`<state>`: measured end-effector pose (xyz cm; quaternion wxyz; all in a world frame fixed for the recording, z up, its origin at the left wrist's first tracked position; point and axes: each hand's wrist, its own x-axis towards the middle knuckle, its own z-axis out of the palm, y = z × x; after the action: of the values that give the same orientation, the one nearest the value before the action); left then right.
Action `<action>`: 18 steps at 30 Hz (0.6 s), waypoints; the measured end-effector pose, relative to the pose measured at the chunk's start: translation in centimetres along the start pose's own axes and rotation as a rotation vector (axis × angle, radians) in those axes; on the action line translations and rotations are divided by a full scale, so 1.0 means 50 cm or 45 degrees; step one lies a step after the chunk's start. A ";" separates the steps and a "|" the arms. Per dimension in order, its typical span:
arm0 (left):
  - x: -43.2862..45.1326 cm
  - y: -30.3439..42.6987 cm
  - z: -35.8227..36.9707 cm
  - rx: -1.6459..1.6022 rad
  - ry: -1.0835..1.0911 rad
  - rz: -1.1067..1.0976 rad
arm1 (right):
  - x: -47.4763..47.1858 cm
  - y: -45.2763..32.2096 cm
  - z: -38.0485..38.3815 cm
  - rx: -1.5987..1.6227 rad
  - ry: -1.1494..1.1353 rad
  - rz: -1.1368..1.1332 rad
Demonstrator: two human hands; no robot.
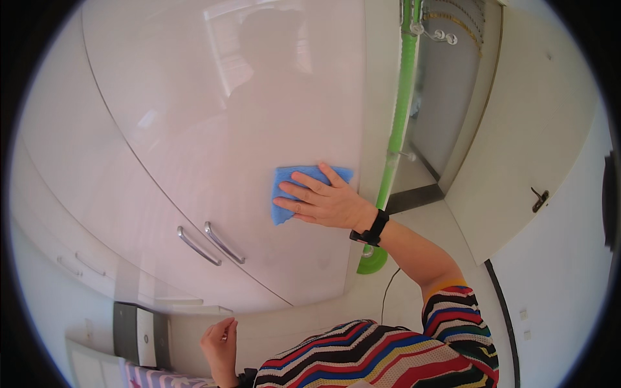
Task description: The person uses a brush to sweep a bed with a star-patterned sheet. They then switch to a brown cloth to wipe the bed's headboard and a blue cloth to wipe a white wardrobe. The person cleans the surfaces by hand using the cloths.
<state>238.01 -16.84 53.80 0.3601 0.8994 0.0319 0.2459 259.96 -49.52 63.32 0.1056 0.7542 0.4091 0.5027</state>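
Note:
My right hand (pixel 330 199), with a black band on its wrist, lies palm-down on a blue cleaning cloth (pixel 283 209). Its spread fingers press the cloth against a glossy pale cabinet door (pixel 291 121), close to the door's right edge. Low in the picture, my left hand (pixel 219 342) hangs away from the door, fingers curled in towards the thumb, and nothing shows in it. Two metal bar handles, a right one (pixel 224 244) and a left one (pixel 198 246), flank the seam between two doors, left of the cloth.
A green stand with a pole (pixel 402 106) and clear hooks rises right of the cabinet, on a round green base (pixel 372 263). Further right, a white room door (pixel 514 160) stands open by a doorway. A dark-and-white bedside cabinet (pixel 144 334) and striped fabric (pixel 160 376) are at lower left.

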 end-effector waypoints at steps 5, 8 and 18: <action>-0.011 0.010 0.000 0.041 0.003 0.019 | -0.001 -0.001 0.001 -0.017 0.013 0.006; -0.018 0.010 -0.003 0.046 0.015 0.023 | 0.000 -0.001 -0.001 0.003 0.017 0.002; -0.019 0.013 -0.019 0.050 0.028 0.018 | 0.002 -0.005 -0.001 -0.002 0.038 0.023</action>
<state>236.66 -16.92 54.44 0.3400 0.9038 0.0342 0.2576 259.80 -49.33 63.27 0.0955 0.7502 0.4031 0.5152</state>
